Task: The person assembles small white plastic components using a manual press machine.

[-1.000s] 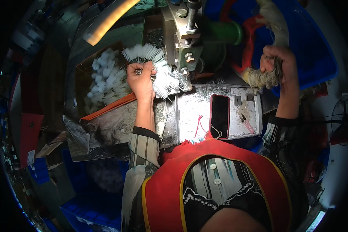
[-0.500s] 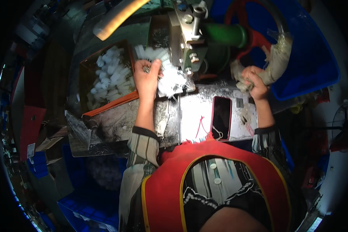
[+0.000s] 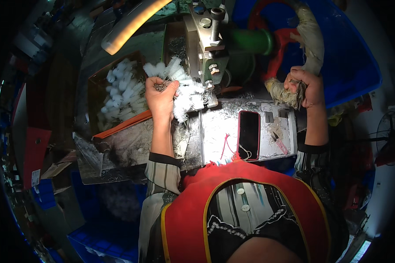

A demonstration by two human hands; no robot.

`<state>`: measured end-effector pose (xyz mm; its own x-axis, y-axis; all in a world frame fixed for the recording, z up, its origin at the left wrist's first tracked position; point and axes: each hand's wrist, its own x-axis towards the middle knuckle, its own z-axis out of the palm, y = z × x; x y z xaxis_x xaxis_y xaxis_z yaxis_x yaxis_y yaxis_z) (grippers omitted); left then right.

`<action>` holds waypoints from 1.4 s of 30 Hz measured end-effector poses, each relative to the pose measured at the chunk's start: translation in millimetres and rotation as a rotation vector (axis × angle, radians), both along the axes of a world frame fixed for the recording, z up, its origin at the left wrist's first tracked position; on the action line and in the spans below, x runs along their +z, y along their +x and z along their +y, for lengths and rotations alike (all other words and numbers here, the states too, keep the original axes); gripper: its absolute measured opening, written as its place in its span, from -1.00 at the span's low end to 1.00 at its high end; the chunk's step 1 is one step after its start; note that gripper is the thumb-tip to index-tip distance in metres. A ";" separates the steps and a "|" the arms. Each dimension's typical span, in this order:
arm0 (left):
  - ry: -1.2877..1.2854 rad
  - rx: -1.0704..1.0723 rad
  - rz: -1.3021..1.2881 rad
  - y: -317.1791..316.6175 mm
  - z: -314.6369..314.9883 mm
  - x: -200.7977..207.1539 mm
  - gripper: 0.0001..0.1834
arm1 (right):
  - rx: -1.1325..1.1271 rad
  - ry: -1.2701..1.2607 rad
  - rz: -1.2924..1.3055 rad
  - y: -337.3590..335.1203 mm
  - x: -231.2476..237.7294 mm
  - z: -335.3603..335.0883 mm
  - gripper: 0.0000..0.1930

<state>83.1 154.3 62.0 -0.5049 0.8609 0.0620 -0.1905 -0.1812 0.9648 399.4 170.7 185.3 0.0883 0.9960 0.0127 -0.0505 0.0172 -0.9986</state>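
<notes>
My left hand is closed around a cluster of small metal parts; their exact kind is too small to make out. Its thumb and fingertips touch or nearly touch a heap of white ribbed plastic pieces below the head of a metal press. On the right, my right hand grips the wrapped rim of a red handwheel. Loose, dirty wrapping hangs beside its fingers.
An orange-edged tray of white plastic pieces stands to the left. A phone and a small pink-handled tool lie on the lit worktop. A lamp reaches over from above; a blue bin stands behind the wheel.
My right hand has moved right and slightly down with the wheel's wrapped rim, which has turned. My left hand has shifted slightly left and down, staying by the white pieces.
</notes>
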 end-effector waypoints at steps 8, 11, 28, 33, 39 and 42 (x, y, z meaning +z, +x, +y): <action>0.022 0.020 0.009 0.7 5.7 -7.5 -0.66 | 0.314 -0.045 -0.020 9.0 43.1 22.9 -0.73; 0.023 0.018 -0.008 0.6 5.8 -8.0 -0.67 | 0.307 0.036 0.014 5.0 36.6 21.4 -0.72; 0.140 0.310 -0.126 -1.2 2.8 -17.4 -0.63 | 0.138 -0.006 -0.044 7.5 4.9 6.6 -0.74; 0.164 0.429 -0.100 2.5 9.4 -13.9 -0.64 | 0.314 -0.034 -0.041 5.4 39.4 19.6 -0.72; 0.141 0.460 -0.051 0.1 16.7 -22.4 -0.65 | 0.410 -0.025 0.053 11.9 46.4 27.0 -0.72; 0.144 0.438 -0.013 -2.3 19.6 -25.7 -0.66 | 0.399 -0.045 0.080 11.7 43.9 25.4 -0.71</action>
<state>80.8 173.9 36.3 -0.8211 0.5489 0.1566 -0.0777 -0.3793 0.9220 411.1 196.0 229.2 -0.3059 0.9518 -0.0226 -0.1223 -0.0628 -0.9905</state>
